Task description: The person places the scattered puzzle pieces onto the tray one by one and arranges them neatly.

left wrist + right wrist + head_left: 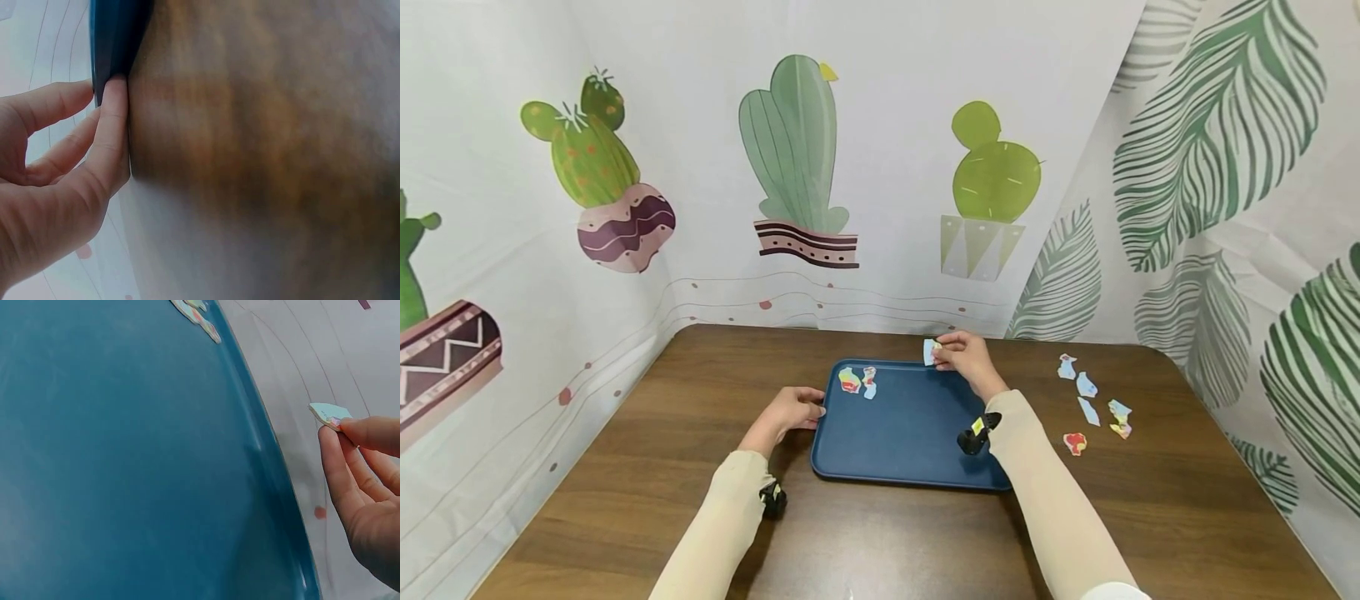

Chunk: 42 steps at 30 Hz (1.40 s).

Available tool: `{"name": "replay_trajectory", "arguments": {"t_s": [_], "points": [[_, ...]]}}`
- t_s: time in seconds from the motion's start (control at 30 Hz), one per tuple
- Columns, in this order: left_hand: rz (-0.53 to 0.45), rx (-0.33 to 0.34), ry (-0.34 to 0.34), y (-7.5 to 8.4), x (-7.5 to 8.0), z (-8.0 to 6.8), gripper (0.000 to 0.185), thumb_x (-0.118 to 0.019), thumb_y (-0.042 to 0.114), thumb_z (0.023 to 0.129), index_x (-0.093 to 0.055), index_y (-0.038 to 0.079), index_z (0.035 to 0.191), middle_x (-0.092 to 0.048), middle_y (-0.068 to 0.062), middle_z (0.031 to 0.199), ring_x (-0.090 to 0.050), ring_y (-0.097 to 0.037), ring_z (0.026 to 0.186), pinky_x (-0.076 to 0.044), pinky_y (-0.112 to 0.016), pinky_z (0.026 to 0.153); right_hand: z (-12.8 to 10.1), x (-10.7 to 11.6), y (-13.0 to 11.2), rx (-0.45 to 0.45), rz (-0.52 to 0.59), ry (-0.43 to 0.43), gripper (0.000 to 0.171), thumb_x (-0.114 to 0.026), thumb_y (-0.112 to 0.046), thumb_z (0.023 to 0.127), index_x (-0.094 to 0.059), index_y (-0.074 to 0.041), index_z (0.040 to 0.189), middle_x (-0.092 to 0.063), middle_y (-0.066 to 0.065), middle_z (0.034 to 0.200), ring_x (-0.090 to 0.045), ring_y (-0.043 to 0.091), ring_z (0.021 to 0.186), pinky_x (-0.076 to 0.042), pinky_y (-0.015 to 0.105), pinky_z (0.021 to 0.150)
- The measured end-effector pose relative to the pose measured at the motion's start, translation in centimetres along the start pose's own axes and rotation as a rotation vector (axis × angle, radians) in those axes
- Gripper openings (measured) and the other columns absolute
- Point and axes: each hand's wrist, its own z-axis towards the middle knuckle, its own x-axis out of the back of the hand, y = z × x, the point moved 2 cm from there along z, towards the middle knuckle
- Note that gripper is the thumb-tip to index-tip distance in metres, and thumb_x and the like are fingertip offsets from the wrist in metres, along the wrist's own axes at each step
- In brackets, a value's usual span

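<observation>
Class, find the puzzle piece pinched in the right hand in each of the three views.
Head: puzzle piece at the blue tray's far edge, in the right hand.
Left wrist: not in view.
Right wrist: puzzle piece at right, at the fingertips.
Shared landmark: the blue tray.

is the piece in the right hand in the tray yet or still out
Out: the right hand pinches the piece in the air at the blue tray's far rim.
</observation>
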Motion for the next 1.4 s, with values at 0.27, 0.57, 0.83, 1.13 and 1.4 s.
{"name": "replay_trajectory", "arguments": {"t_s": [0.27,0.57,0.83,1.13,1.4], "points": [[0.013,-0.004,0.001,0.0,0.0,-0.1,0.041,-0.060,-0.006,0.086,-0.054,-0.012,0.126,-0.066,-0.020,0.100,-0.065,-0.023,0.081,-0.058,-0.038,0.077,-0.5,-1.7,-0.1,-0.038,0.027,-0.049,0.033,-0.066,0.005,0.087,-0.061,0.009,0.119,-0.067,0.021,0.096,-0.069,0.021,0.073,-0.058,0.041,0.079],[0.027,-0.001,0.000,0.1,0.1,-0.3,0.040,-0.060,-0.006,0.087,-0.054,-0.011,0.126,-0.064,-0.023,0.105,-0.066,-0.025,0.083,-0.058,-0.039,0.078,-0.2,-3.8,0.9,-0.086,0.036,-0.047,0.029,-0.068,0.005,0.085,-0.065,0.008,0.114,-0.067,0.017,0.093,-0.067,0.014,0.067,-0.059,0.035,0.074],[0.033,-0.002,-0.002,0.2,0.1,-0.4,0.040,-0.059,-0.005,0.088,-0.054,-0.011,0.127,-0.063,-0.024,0.108,-0.066,-0.025,0.086,-0.057,-0.039,0.079,-0.4,-5.5,1.1,-0.121,0.046,-0.065,0.029,-0.067,0.007,0.085,-0.065,0.008,0.113,-0.065,0.017,0.092,-0.067,0.014,0.067,-0.059,0.035,0.075],[0.031,0.001,0.009,0.4,0.0,-0.6,0.040,-0.060,-0.006,0.087,-0.055,-0.011,0.126,-0.064,-0.023,0.105,-0.065,-0.025,0.085,-0.058,-0.039,0.079,-0.4,-6.8,1.9,-0.155,0.010,-0.073,0.026,-0.067,0.007,0.085,-0.066,0.008,0.111,-0.067,0.018,0.092,-0.068,0.016,0.067,-0.059,0.030,0.069],[0.028,0.007,0.003,0.5,0.0,-0.6,0.040,-0.060,-0.006,0.087,-0.054,-0.011,0.126,-0.064,-0.024,0.105,-0.066,-0.026,0.086,-0.058,-0.039,0.078,-0.7,-7.5,2.2,-0.133,-0.029,-0.074,0.026,-0.067,0.009,0.084,-0.066,0.009,0.110,-0.066,0.017,0.088,-0.068,0.017,0.069,-0.059,0.030,0.067]]}}
